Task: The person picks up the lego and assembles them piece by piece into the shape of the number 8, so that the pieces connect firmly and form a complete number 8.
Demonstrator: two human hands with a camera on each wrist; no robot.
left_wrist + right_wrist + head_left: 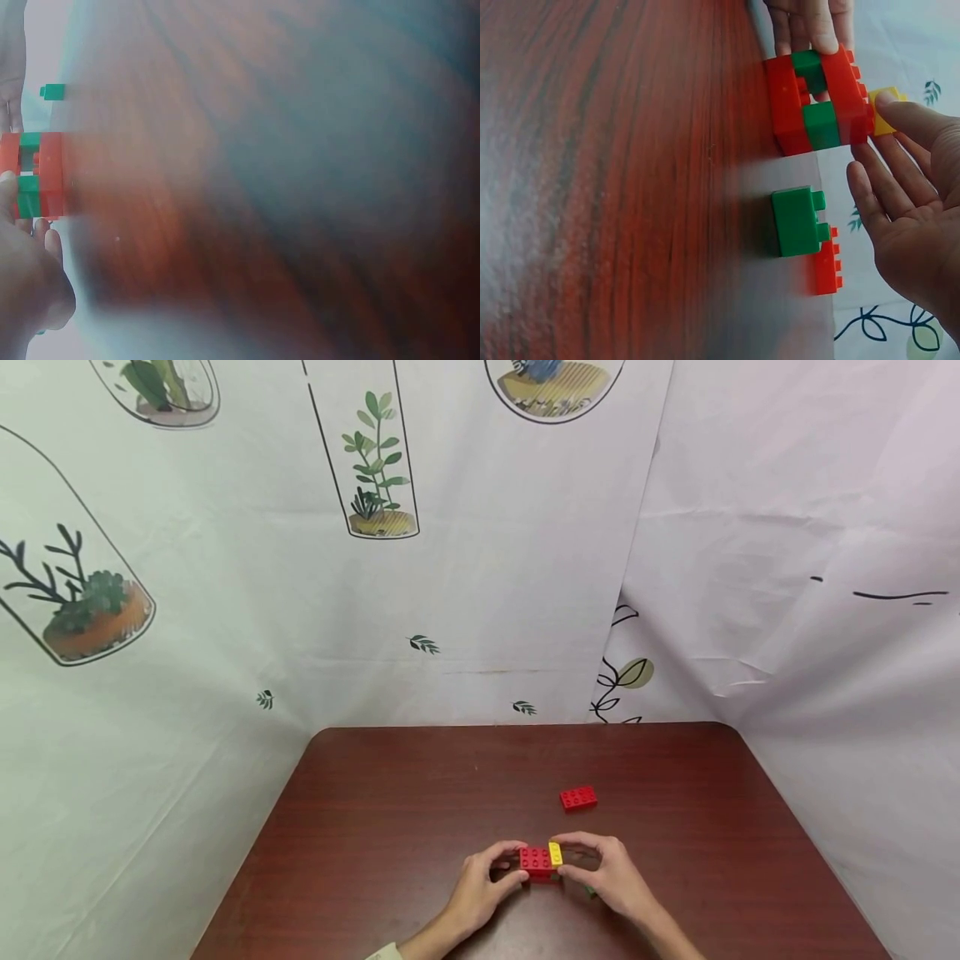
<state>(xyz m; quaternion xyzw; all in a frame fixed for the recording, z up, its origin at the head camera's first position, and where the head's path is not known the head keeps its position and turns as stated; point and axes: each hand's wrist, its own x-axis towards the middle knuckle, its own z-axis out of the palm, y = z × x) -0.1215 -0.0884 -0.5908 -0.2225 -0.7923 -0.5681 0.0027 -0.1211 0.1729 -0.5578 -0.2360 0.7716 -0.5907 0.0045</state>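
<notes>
In the head view a small stack of toy building bricks stands on the table between both hands. Its red top brick (536, 858) and red bottom brick (786, 105) are spaced apart by two green bricks (821, 125), with a gap between these. My left hand (480, 887) grips the left end of the stack between thumb and fingers. At the other end sits a yellow brick (556, 854) on the top brick, and my right hand (613, 878) pinches it between thumb and finger. The left wrist view catches only the stack's edge, beside the left hand (34, 281).
A loose green brick (795, 222) lies near the right hand, mostly hidden under it in the head view. Farther back on the brown table (420, 777) is a loose red brick (578, 798). A patterned white cloth (480, 610) hangs behind the table.
</notes>
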